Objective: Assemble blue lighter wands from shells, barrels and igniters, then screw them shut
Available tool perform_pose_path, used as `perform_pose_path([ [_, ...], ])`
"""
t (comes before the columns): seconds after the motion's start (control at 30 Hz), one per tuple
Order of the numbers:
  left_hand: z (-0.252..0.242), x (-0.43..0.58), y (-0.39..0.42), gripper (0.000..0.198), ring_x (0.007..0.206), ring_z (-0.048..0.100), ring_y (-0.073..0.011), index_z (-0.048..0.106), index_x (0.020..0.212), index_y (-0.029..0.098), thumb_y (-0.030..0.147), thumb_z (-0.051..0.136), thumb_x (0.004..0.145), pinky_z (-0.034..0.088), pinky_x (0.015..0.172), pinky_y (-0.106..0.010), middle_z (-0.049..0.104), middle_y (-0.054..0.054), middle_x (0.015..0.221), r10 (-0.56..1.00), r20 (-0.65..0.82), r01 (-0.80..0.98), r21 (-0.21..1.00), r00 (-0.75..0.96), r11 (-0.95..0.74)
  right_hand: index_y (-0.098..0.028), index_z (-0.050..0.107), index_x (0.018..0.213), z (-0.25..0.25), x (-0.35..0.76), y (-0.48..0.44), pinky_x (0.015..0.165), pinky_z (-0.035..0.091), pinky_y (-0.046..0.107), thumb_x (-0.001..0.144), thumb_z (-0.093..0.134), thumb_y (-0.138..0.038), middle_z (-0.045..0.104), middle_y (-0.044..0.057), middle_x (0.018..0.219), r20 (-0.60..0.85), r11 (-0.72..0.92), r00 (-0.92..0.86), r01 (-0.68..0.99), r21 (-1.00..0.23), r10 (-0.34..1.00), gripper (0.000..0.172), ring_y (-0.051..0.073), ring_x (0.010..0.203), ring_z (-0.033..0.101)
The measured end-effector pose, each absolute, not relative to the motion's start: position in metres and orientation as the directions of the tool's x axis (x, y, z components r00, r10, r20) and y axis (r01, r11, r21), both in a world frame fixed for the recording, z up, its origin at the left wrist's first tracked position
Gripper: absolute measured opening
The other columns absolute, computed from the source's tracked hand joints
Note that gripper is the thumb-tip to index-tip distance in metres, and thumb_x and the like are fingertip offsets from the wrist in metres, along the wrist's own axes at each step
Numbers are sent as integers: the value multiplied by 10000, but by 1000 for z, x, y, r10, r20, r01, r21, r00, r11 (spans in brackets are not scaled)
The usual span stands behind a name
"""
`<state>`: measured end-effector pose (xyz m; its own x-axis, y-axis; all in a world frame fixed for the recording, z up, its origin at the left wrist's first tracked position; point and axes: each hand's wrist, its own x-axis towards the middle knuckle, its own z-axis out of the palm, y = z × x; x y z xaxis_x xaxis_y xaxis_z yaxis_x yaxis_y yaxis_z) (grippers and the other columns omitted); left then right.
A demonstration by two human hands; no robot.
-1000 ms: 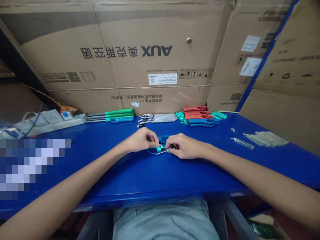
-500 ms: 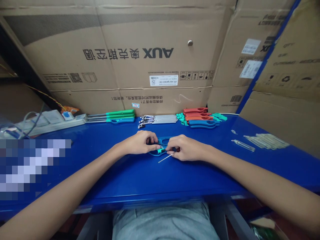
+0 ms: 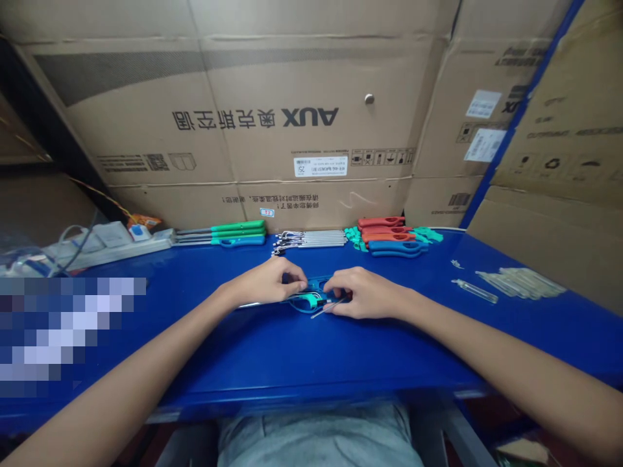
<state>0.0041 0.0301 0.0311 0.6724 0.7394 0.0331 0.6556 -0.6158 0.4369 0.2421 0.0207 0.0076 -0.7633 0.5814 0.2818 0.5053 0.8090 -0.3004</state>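
Observation:
A blue lighter casing half [image 3: 305,310] lies on the table between my hands, with a green part [image 3: 309,299] and dark wires in it. A thin metal tube [image 3: 250,304] sticks out to its left, under my left hand. My left hand [image 3: 270,280] is closed in a pinch at the casing's upper left edge; what sits between its fingertips is hidden. My right hand [image 3: 367,293] is closed round a screwdriver [image 3: 322,311], whose shaft slants down to the left. Its fingertips also touch the casing's right end.
Behind stand green-handled lighters [image 3: 241,229], a row of metal tubes with wires [image 3: 316,239], red casings [image 3: 382,224], blue casings [image 3: 396,248] and small green parts [image 3: 357,239]. Clear tanks [image 3: 520,285] lie at right. A power strip [image 3: 121,246] stands at left; cardboard [image 3: 272,78] walls the back.
My left fingers have shifted slightly upward off the green part, so more of it and the wires shows. The metal tube now shows left of the casing. The view has tilted a little.

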Motion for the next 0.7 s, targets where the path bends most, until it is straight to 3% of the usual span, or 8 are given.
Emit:
perform_pose_path([
  [0.27,35,0,30,241,734,600,-154,727,896,170,333,724,718,447,666,-242,719,-17,851,728,-4,679,365,685,-637,-152,711,1000,8,240,20,612,369,239,818,677,-377,624,34,800,245,800,-766,535,-270,595,292,129,672,530],
  [0.7,31,1,32,129,651,575,-138,694,782,174,291,647,753,431,610,-237,672,-3,722,758,-16,698,403,652,-592,-158,693,959,15,240,15,587,335,229,813,658,-309,584,-3,716,204,789,-773,533,-306,601,213,111,630,488],
])
